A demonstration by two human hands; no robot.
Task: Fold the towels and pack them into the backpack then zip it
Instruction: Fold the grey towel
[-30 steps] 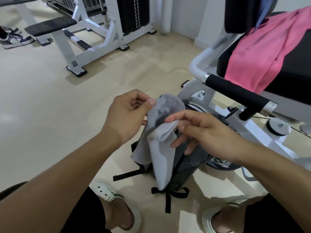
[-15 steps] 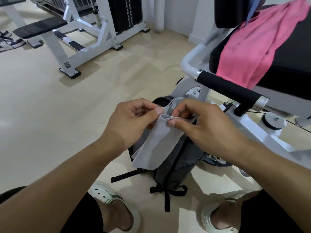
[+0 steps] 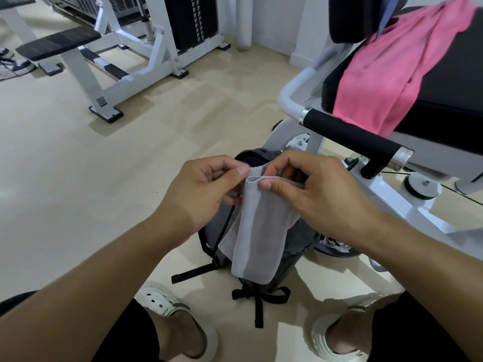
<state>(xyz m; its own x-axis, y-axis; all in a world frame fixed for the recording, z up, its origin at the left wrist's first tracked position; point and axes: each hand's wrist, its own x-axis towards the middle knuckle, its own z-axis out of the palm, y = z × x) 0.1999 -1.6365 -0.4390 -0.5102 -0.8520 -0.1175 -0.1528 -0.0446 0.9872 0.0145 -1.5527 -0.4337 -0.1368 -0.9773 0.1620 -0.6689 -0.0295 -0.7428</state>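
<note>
A small grey towel (image 3: 258, 231) hangs folded in front of me, its top edges brought together. My left hand (image 3: 201, 192) pinches the top left corner and my right hand (image 3: 313, 194) pinches the top edge beside it. Below the towel a dark grey backpack (image 3: 295, 246) stands on the floor between my feet, its top opening (image 3: 251, 158) unzipped and its black straps trailing. A pink towel (image 3: 386, 77) is draped over the black seat of the gym machine at the right, with a strip of blue cloth (image 3: 386, 19) above it.
A white gym machine with a black padded handle (image 3: 350, 137) stands close on the right, touching the backpack. A white bench frame (image 3: 86, 61) and weight stack stand at the back left. Shoes (image 3: 13, 66) lie at the far left edge. My feet wear white clogs (image 3: 170, 307).
The towel was bunched and loosely held a second ago; my hands have since brought its top edges together and it now hangs flat and narrower, folded lengthwise.
</note>
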